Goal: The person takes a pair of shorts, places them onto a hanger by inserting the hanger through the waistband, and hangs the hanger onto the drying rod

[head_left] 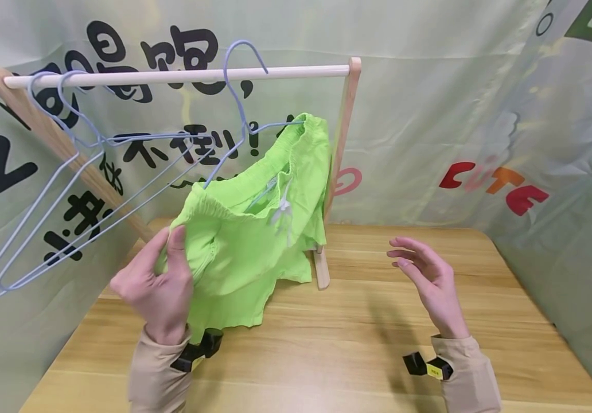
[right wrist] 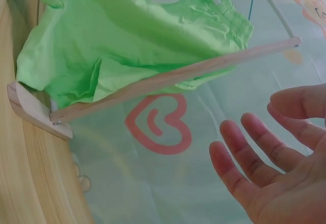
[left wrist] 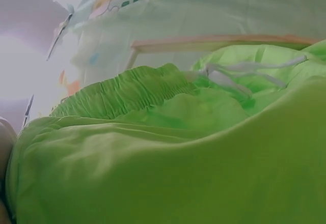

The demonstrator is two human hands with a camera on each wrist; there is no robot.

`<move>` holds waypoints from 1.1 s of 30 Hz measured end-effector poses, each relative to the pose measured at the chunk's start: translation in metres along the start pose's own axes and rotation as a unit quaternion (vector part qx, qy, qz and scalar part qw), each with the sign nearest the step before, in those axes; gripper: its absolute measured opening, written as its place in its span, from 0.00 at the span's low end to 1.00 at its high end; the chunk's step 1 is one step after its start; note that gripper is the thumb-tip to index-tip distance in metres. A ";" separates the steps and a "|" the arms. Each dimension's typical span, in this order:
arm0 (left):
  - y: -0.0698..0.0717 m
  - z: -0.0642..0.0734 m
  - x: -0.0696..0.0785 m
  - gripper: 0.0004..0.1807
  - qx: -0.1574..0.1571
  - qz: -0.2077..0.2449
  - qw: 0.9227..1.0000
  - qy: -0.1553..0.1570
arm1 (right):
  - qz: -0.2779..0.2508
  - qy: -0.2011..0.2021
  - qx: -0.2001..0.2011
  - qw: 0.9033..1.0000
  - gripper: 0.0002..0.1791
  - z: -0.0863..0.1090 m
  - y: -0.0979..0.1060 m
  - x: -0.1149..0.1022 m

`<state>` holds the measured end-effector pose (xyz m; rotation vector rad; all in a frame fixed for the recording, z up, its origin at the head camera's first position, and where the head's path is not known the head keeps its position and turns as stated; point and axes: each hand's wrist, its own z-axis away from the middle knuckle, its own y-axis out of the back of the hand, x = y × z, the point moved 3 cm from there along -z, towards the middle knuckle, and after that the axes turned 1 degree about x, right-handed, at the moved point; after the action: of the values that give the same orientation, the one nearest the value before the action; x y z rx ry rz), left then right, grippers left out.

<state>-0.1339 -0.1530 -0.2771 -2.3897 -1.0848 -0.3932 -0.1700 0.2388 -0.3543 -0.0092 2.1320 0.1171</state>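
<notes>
Bright green shorts (head_left: 246,252) with a gathered elastic waist and a white drawstring (head_left: 283,207) hang on a light purple-blue hanger (head_left: 245,123). The hanger's hook goes over the white rod of a small rack, and its arms run into the waistband. My left hand (head_left: 159,287) pinches the near side of the shorts between thumb and fingers, just below the waistband. In the left wrist view the shorts' fabric (left wrist: 153,173) fills the lower half. Away to the right, my right hand (head_left: 430,281) is raised above the table, fingers loosely bent and holding nothing.
Two more hangers (head_left: 101,140) hang at the left end of the rod (head_left: 296,72). The rack's wooden legs (head_left: 345,126) stand on a wood-grain table (head_left: 347,355). Behind and beside it hangs a pale green printed curtain (head_left: 409,115).
</notes>
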 end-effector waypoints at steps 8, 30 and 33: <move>-0.017 0.002 0.007 0.06 -0.033 0.007 0.999 -0.013 | -0.007 0.009 -0.003 1.000 0.21 0.000 0.000 0.000; -0.052 0.000 0.015 0.05 -0.079 0.009 0.997 -0.017 | -0.004 0.003 -0.006 1.000 0.22 0.000 0.000 0.000; -0.055 0.000 0.015 0.06 -0.089 0.009 0.996 -0.020 | -0.003 0.004 -0.005 1.000 0.22 0.000 0.000 0.000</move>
<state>-0.1665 -0.1120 -0.2536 -2.5714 -1.0846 -0.4545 -0.1696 0.2387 -0.3544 -0.0228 2.1388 0.1242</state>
